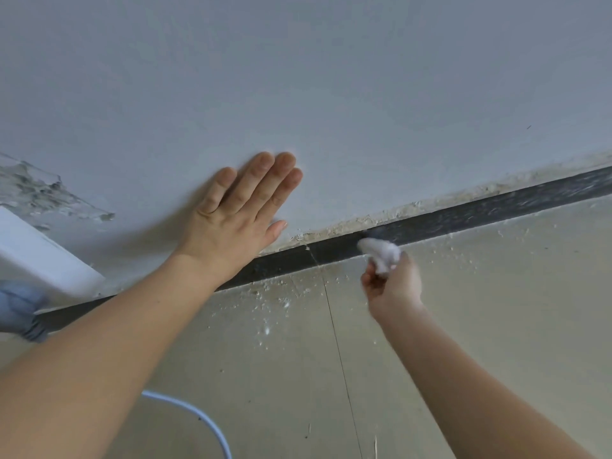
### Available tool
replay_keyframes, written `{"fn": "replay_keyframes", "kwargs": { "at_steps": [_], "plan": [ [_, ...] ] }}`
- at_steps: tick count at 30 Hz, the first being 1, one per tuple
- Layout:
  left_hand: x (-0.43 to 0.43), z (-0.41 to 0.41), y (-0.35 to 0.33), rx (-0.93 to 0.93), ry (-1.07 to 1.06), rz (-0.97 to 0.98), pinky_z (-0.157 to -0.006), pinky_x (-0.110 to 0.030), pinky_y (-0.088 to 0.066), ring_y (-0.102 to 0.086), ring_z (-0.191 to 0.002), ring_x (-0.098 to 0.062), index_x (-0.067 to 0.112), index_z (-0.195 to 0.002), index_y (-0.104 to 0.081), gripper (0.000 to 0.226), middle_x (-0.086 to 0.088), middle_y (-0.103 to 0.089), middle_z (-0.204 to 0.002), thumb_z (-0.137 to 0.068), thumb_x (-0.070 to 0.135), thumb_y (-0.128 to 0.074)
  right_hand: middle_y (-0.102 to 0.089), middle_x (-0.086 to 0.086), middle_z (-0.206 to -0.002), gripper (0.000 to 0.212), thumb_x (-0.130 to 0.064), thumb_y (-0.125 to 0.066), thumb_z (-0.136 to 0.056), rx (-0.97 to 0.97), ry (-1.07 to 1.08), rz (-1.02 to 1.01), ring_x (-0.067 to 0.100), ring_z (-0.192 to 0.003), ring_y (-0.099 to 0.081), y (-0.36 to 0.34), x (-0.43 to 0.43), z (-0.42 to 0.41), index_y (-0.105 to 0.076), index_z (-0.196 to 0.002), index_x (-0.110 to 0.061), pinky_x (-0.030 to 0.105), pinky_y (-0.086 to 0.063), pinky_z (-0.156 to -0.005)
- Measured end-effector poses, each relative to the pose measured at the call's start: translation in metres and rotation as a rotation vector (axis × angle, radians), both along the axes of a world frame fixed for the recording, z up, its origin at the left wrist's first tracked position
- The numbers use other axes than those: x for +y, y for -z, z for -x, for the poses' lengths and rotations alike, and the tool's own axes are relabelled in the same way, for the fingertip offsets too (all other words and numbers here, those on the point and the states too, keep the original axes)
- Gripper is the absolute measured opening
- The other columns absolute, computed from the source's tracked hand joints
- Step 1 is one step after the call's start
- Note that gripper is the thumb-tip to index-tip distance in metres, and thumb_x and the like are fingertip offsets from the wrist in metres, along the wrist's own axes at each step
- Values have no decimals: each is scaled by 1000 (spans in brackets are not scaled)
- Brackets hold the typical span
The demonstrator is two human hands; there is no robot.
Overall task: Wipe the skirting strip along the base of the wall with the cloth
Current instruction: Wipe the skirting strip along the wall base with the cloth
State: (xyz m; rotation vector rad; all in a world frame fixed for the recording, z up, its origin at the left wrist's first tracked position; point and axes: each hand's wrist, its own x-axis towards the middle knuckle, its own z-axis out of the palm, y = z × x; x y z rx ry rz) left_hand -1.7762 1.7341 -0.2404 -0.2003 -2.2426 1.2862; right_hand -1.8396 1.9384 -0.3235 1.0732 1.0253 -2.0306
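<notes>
A dark skirting strip [447,223] runs diagonally along the foot of the white wall [298,77], rising to the right, dusty and streaked on its right part. My right hand [394,286] grips a small bunched white cloth [381,251], whose tip touches the strip's lower edge; both are blurred. My left hand [238,213] lies flat on the wall just above the strip, fingers together and spread upward, holding nothing.
White flakes and dust litter the beige floor [480,309] below the strip. A patch of peeling plaster [43,193] marks the wall at left, above a white slanted board [39,256] and a grey-blue object [20,309]. A pale cable [205,422] curves across the floor.
</notes>
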Motion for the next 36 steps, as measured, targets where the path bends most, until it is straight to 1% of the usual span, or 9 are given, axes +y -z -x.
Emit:
{"fn": "replay_keyframes", "kwargs": {
  "at_steps": [3,5,9,13,18,22,30,33,36],
  "plan": [
    [2,-1,2,-9,-10,-8,-115,-45,11,23,-143,-32,5,-152,7,84,-17,23,-155,-97,56,-29,-63,13,-77,19,-18,-42,-97,-55,-332,103,18,-58,-58,8,-39,-35,-56,-89,-8,22,-53,-45],
    [2,-4,3,-21,-18,9,-115,-45,10,23,-143,-32,5,-153,6,83,-17,23,-156,-97,55,-30,-66,19,-95,18,-10,-45,-97,-61,-477,172,25,-77,-66,14,-64,-47,-58,-102,-1,32,-59,-70],
    [0,-6,-1,-33,-7,24,-115,-44,10,22,-144,-31,7,-153,4,81,-17,21,-156,-97,53,-31,-64,25,-105,24,6,-43,-91,1,-476,106,35,-102,-65,22,-64,-24,-59,-108,10,41,-53,-93],
    [1,-4,2,-25,-28,32,-115,-47,12,23,-143,-33,5,-153,4,86,-19,22,-155,-96,56,-34,-58,18,-94,22,7,-39,-91,64,-437,15,30,-86,-64,22,-37,6,-54,-106,2,37,-58,-80],
    [-1,-2,4,-32,-26,26,-113,-48,16,25,-142,-33,4,-153,3,85,-20,23,-155,-97,56,-33,-59,18,-82,18,11,-38,-87,59,-385,-49,33,-94,-63,22,-10,27,-56,-83,6,42,-51,-96],
    [-1,-1,3,-39,-22,10,-113,-47,17,26,-142,-32,4,-153,2,84,-19,24,-155,-98,56,-34,-62,19,-91,28,7,-38,-89,85,-260,-74,31,-94,-62,34,14,39,-58,-108,12,41,-50,-97],
    [1,0,5,-43,-47,7,-113,-48,18,27,-141,-33,4,-152,5,91,-19,26,-154,-94,57,-39,-63,21,-114,27,-12,-44,-90,123,206,-109,28,-89,-66,27,53,53,-59,-107,1,29,-59,-64],
    [2,0,7,-24,-51,23,-113,-49,15,25,-142,-33,3,-153,4,89,-20,23,-155,-95,56,-38,-62,17,-92,17,-15,-47,-93,124,41,-177,25,-70,-59,12,44,34,-56,-82,-6,24,-56,-49],
    [2,-1,7,-11,-44,27,-114,-48,14,23,-143,-33,3,-153,1,85,-20,21,-156,-95,53,-37,-60,19,-89,14,-6,-46,-94,43,-321,-77,31,-77,-62,4,11,0,-55,-83,-2,34,-60,-57]
  ]
}}
